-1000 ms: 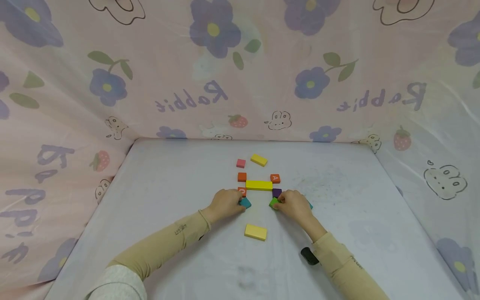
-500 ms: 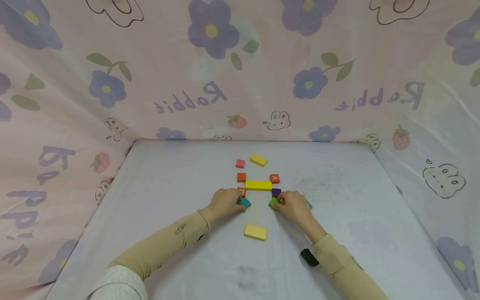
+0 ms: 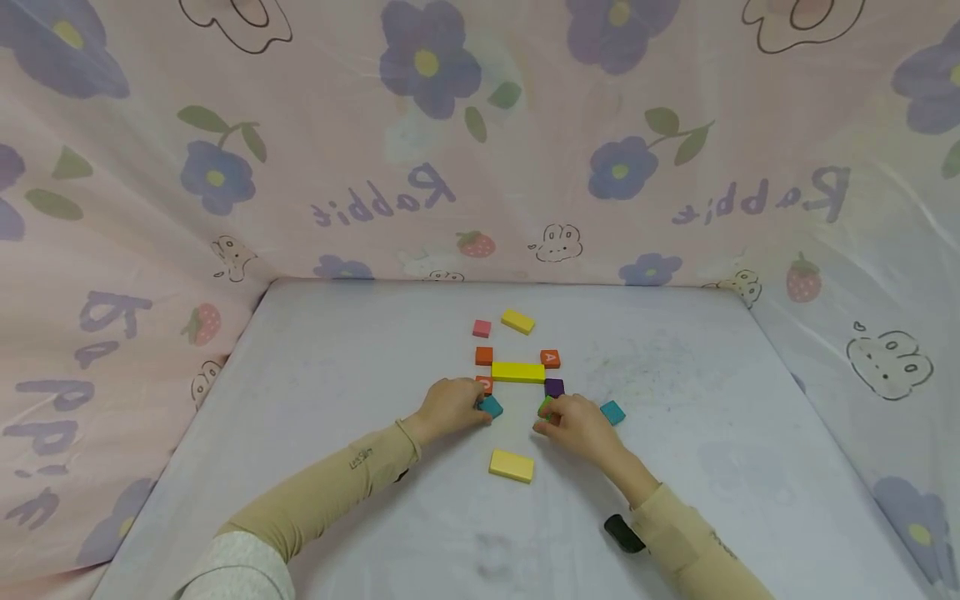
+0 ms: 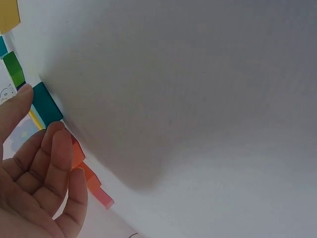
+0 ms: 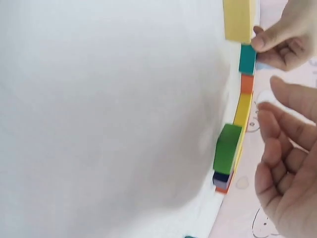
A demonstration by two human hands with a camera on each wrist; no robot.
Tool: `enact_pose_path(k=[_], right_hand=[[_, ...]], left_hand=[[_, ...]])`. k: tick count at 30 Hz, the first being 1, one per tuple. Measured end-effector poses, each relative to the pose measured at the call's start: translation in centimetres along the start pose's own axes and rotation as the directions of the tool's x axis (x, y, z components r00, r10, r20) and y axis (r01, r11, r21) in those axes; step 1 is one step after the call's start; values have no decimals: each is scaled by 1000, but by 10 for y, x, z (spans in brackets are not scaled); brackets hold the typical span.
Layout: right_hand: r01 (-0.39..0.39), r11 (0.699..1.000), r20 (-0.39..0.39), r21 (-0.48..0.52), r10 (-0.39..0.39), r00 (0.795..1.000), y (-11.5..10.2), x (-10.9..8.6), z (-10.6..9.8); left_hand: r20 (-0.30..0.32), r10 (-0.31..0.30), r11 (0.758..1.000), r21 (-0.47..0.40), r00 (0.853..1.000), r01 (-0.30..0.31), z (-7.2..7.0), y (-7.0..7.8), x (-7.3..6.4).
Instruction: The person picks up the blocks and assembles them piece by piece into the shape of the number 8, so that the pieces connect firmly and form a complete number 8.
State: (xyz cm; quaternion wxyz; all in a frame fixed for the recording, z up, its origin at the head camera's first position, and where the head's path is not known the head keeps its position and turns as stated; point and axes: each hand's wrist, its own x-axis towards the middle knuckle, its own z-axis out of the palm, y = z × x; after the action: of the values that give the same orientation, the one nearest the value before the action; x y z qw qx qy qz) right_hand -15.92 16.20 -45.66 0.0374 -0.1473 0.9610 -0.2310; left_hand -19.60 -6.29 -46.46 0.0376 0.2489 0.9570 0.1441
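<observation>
My left hand [image 3: 448, 407] pinches a teal block [image 4: 47, 105] between thumb and fingers, beside an orange lettered block [image 3: 483, 385]. My right hand [image 3: 581, 427] is near a green block [image 5: 228, 148]; in the right wrist view its loosely bent fingers are apart from that block. A dark purple block [image 3: 554, 388] touches the right end of a long yellow block [image 3: 518, 372]. An orange block [image 3: 484, 356] and one marked A [image 3: 551, 358] sit at the long block's far corners.
Another teal block [image 3: 612, 412] lies right of my right hand. One yellow block [image 3: 512, 466] lies nearer me; a second yellow block [image 3: 518, 322] and a pink block [image 3: 482, 328] lie farther back. A black object [image 3: 624, 533] is by my right sleeve. Patterned cloth surrounds the white table [image 3: 360, 333].
My right hand has let go of the green block and drawn slightly back toward me, uncovering the teal block at the right. My left hand stays on its teal block.
</observation>
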Motion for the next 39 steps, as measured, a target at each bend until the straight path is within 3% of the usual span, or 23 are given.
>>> enact_pose_path(k=[4,8,14,19,27,33,39], right_hand=[[110,991,50,74,-114,992,-4,-7,5],[216,971,92,100,-226,970,-8,-14,10],[272,960,152,63,-279,948,-12,-19,17],[325,946,141,-11,-320,937,-13,-22,19],[288,956,103,-53,-282,954,-13,-17,19],[200,979,95,-41,-195,976,-12,-8,16],[153,981,18,-118,-151,988,-11,0,16]], left_hand=[[16,-5,1000,-5,1000,5,-2,2,-1],[30,-15,1000,-10,999,15,-3,2,-2],[45,-30,999,-13,999,31,-4,3,-1],[57,-37,999,-15,998,38,-5,3,0],[45,-22,1000,-20,999,23,-4,3,0],[46,-18,1000,-22,999,19,-4,3,-1],[28,-9,1000,-16,1000,9,-5,2,0]])
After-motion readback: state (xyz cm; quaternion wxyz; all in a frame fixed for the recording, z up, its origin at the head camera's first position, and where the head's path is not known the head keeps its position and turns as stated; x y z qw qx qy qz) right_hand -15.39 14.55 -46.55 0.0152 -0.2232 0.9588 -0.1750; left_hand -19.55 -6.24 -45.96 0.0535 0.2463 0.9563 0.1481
